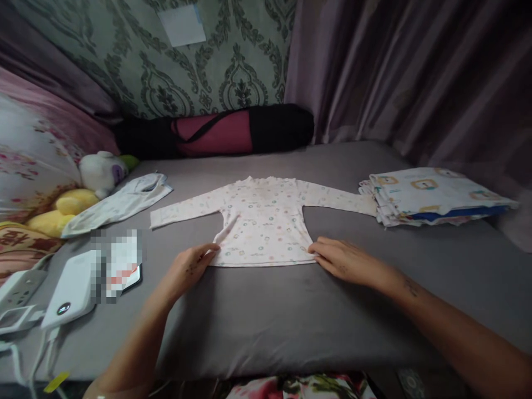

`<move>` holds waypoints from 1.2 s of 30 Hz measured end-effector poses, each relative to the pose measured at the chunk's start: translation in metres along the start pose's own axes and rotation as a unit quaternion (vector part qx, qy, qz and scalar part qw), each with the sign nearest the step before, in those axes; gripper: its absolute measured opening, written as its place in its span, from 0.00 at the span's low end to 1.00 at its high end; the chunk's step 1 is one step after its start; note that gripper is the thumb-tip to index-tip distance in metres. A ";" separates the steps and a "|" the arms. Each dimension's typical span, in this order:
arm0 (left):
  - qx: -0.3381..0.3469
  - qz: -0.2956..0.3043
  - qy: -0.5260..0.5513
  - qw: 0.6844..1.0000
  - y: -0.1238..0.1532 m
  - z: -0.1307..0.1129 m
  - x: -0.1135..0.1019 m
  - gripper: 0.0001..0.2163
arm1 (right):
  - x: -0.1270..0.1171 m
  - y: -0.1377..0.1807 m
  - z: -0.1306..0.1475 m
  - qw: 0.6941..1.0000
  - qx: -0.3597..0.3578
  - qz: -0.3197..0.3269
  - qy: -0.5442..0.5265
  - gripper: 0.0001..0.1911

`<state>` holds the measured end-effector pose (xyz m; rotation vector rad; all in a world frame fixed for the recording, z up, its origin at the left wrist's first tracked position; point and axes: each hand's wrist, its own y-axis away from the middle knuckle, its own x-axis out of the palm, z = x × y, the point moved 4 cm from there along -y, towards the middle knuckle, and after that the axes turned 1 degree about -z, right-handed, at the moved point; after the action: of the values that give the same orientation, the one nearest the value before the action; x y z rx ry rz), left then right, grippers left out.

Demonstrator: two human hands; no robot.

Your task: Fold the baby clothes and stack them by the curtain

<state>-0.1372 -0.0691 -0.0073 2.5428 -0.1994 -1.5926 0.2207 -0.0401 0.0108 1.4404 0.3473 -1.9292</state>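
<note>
A small white long-sleeved shirt (266, 221) with a tiny printed pattern lies spread flat, its hem toward me and its sleeves stretched out to both sides. My left hand (194, 265) pinches the shirt's lower left corner at the hem. At the opposite lower corner, my right hand (338, 257) has its fingers closed on the fabric edge. The end of the right sleeve touches a stack of folded cloths (432, 191), and its cuff is partly hidden there.
On the left lie a pale garment (120, 202), a white power bank (72, 288) with cables, a blurred phone-like item (123, 263) and a power strip (20, 288). Plush toys (102, 172) rest beside a floral pillow (33, 160). A long black-and-red bag (216, 133) lies along the patterned wall.
</note>
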 end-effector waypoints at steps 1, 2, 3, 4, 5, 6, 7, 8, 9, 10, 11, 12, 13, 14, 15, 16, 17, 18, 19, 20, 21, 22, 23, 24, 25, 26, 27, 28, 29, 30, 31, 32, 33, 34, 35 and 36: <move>0.016 0.001 -0.010 1.000 0.000 0.000 -0.002 0.19 | -0.003 -0.001 -0.001 1.000 -0.002 0.008 -0.018 0.13; 0.034 -0.005 -0.026 0.999 0.000 -0.002 -0.004 0.19 | -0.007 -0.002 -0.003 0.999 -0.003 0.020 -0.036 0.12; 0.054 -0.017 -0.046 0.997 -0.001 -0.005 -0.006 0.18 | -0.010 -0.005 -0.007 0.998 -0.001 0.031 -0.054 0.12; 0.074 -0.036 -0.067 0.994 -0.003 -0.012 -0.008 0.17 | -0.014 -0.010 -0.012 0.997 0.005 0.037 -0.067 0.11; 0.092 -0.056 -0.081 0.991 -0.005 -0.021 -0.009 0.16 | -0.018 -0.016 -0.020 0.997 0.019 0.031 -0.072 0.11; 0.109 -0.070 -0.084 0.988 -0.009 -0.033 -0.008 0.16 | -0.023 -0.024 -0.028 0.997 0.041 0.008 -0.066 0.12; 0.127 -0.077 -0.078 0.986 -0.013 -0.049 -0.005 0.15 | -0.029 -0.034 -0.038 0.996 0.070 -0.029 -0.050 0.12; 0.147 -0.068 -0.057 0.985 -0.018 -0.068 0.000 0.15 | -0.034 -0.043 -0.047 0.991 0.103 -0.077 -0.025 0.13; 0.173 -0.039 -0.036 0.983 -0.023 -0.089 0.009 0.14 | -0.038 -0.053 -0.055 0.984 0.135 -0.120 0.004 0.12; 0.205 -0.005 -0.024 0.978 -0.027 -0.112 0.019 0.14 | -0.041 -0.062 -0.062 0.975 0.159 -0.150 0.030 0.12; 0.235 0.021 -0.017 0.972 -0.030 -0.134 0.030 0.13 | -0.042 -0.072 -0.066 0.970 0.171 -0.165 0.050 0.12; 0.257 0.036 -0.014 0.966 -0.033 -0.155 0.040 0.13 | -0.042 -0.080 -0.069 0.968 0.175 -0.170 0.065 0.12; 0.274 0.050 -0.017 0.960 -0.034 -0.174 0.050 0.12 | -0.041 -0.088 -0.070 0.968 0.170 -0.166 0.076 0.11; 0.286 0.060 -0.024 0.956 -0.034 -0.189 0.060 0.12 | -0.040 -0.094 -0.071 0.970 0.162 -0.159 0.086 0.11; 0.292 0.061 -0.033 0.954 -0.033 -0.201 0.068 0.11 | -0.039 -0.099 -0.071 0.972 0.154 -0.150 0.096 0.11; 0.293 0.059 -0.043 0.953 -0.032 -0.210 0.075 0.11 | -0.038 -0.102 -0.071 0.973 0.144 -0.142 0.107 0.11; 0.290 0.054 -0.054 0.954 -0.031 -0.216 0.082 0.11 | -0.038 -0.104 -0.072 0.975 0.132 -0.135 0.118 0.11; 0.284 0.045 -0.064 0.956 -0.030 -0.220 0.087 0.11 | -0.037 -0.105 -0.072 0.976 0.119 -0.127 0.128 0.11; 0.276 0.034 -0.071 0.958 -0.030 -0.221 0.092 0.11 | -0.036 -0.106 -0.073 0.977 0.105 -0.120 0.138 0.12; 0.269 0.022 -0.077 0.960 -0.029 -0.221 0.095 0.10 | -0.036 -0.105 -0.074 0.978 0.092 -0.114 0.149 0.13; 0.263 0.010 -0.080 0.961 -0.029 -0.221 0.098 0.09 | -0.035 -0.105 -0.075 0.978 0.080 -0.108 0.160 0.14; 0.260 0.000 -0.083 0.962 -0.029 -0.220 0.101 0.08 | -0.034 -0.105 -0.076 0.977 0.070 -0.102 0.172 0.15; 0.259 -0.008 -0.088 0.962 -0.029 -0.220 0.103 0.07 | -0.033 -0.105 -0.076 0.976 0.061 -0.096 0.185 0.15; 0.259 -0.012 -0.094 0.961 -0.029 -0.220 0.104 0.06 | -0.032 -0.105 -0.076 0.974 0.051 -0.091 0.199 0.16; 0.260 -0.014 -0.101 0.960 -0.029 -0.220 0.105 0.05 | -0.031 -0.105 -0.076 0.973 0.040 -0.087 0.212 0.16; 0.260 -0.014 -0.107 0.960 -0.029 -0.220 0.105 0.06 | -0.031 -0.105 -0.075 0.971 0.031 -0.083 0.224 0.17; 0.260 -0.014 -0.111 0.959 -0.029 -0.220 0.105 0.07 | -0.031 -0.106 -0.074 0.969 0.022 -0.079 0.233 0.17; 0.259 -0.013 -0.113 0.959 -0.029 -0.221 0.104 0.08 | -0.031 -0.106 -0.074 0.967 0.016 -0.075 0.241 0.17; 0.259 -0.011 -0.113 0.959 -0.029 -0.221 0.104 0.08 | -0.033 -0.107 -0.074 0.966 0.010 -0.071 0.247 0.16; 0.260 -0.008 -0.110 0.959 -0.029 -0.221 0.103 0.09 | -0.035 -0.108 -0.074 0.965 0.005 -0.066 0.252 0.16; 0.262 -0.006 -0.108 0.959 -0.029 -0.221 0.104 0.09 | -0.037 -0.108 -0.074 0.964 0.000 -0.062 0.258 0.16; 0.266 -0.003 -0.105 0.958 -0.029 -0.220 0.104 0.09 | -0.040 -0.109 -0.074 0.962 -0.004 -0.060 0.266 0.15; 0.273 0.000 -0.104 0.956 -0.029 -0.220 0.106 0.10 | -0.042 -0.110 -0.073 0.959 -0.009 -0.062 0.276 0.15; 0.282 0.001 -0.106 0.953 -0.028 -0.220 0.107 0.10 | -0.045 -0.111 -0.073 0.955 -0.015 -0.065 0.290 0.15; 0.294 0.000 -0.110 0.949 -0.027 -0.220 0.109 0.10 | -0.047 -0.112 -0.072 0.950 -0.020 -0.069 0.304 0.14; 0.308 -0.003 -0.115 0.945 -0.026 -0.220 0.111 0.10 | -0.048 -0.113 -0.072 0.946 -0.024 -0.071 0.316 0.14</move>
<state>0.1102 -0.0543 -0.0152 2.7507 -0.8359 -2.0907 0.2049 0.1012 0.0085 2.0255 0.8023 -1.4979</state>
